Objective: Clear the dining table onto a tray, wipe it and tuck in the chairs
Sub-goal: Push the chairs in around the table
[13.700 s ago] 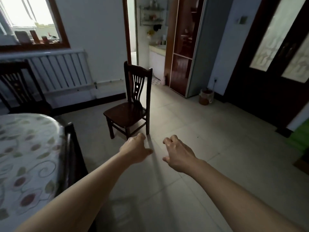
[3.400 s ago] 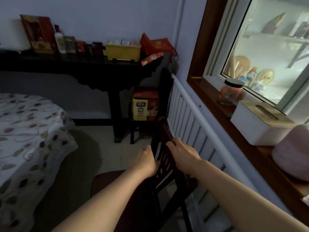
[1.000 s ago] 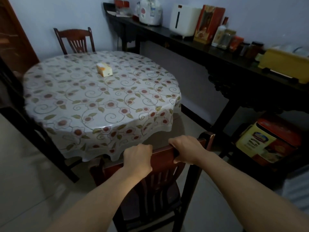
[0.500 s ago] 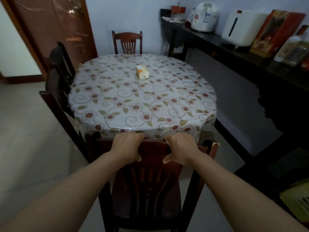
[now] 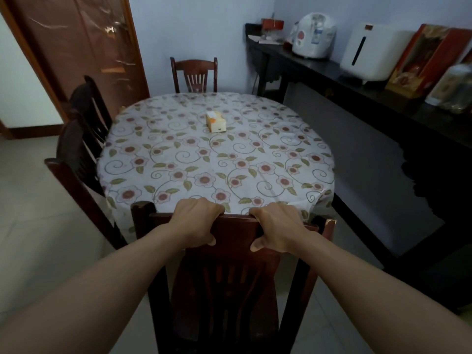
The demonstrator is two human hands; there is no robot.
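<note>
Both hands on the near chair (image 5: 229,272), gripping its top rail. Left hand (image 5: 195,221) curled over the rail left of the middle, fingers over the far side, thumb on the near side. Right hand (image 5: 277,227) curled over the rail the same way, right of the middle. Chair back upright, its top rail right at the near edge of the table (image 5: 217,162). Seat low and dark under the arms; hard to tell how far under the table.

Round table covered with a white cloth (image 5: 178,154) with pink flowers and green leaves, hanging down over the edge. One small white and orange box (image 5: 215,121) near the middle of the cloth, a bit to the far side.

More chairs around the table: one far chair (image 5: 194,74) at the far edge, back upright, pushed close. Two dark chairs (image 5: 81,129) on the left side, one behind the other, close to the cloth.

On the right, a long dark side table (image 5: 383,103) along the wall, well apart from the round table, with a strip of floor between. On top of it: a white round pot (image 5: 313,35), a white boxy machine (image 5: 370,52), a red and gold box (image 5: 424,57), and a blurred jar at the right edge.

Far left, a brown door (image 5: 84,42) with shiny plastic over it. Pale tile floor (image 5: 38,226) on the left.
</note>
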